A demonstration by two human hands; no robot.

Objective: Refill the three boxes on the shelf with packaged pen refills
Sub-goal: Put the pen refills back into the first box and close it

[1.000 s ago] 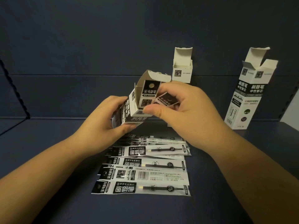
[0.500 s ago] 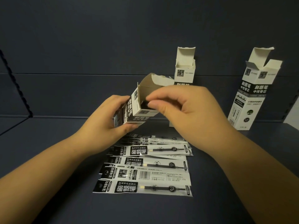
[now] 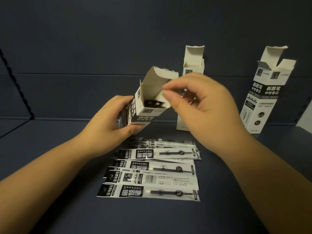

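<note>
My left hand (image 3: 108,125) grips a black-and-white refill box (image 3: 145,108), tilted with its open mouth toward me; dark refill packets show inside. My right hand (image 3: 199,102) is at the box's mouth, thumb and forefinger pinching its white side flap (image 3: 164,95). A second open box (image 3: 193,65) stands upright behind my right hand, partly hidden. A third open box (image 3: 263,97) stands at the right. Several packaged pen refills (image 3: 152,171) lie fanned out flat on the shelf below my hands.
The dark blue shelf floor (image 3: 50,191) meets a dark back panel (image 3: 101,48). A slotted upright (image 3: 18,86) runs down the left side. A pale edge (image 3: 305,120) shows at the far right.
The packets my right hand was pushing in have dropped inside the box. My right hand has lifted slightly and now pinches the side flap. The box tilts more toward me.
</note>
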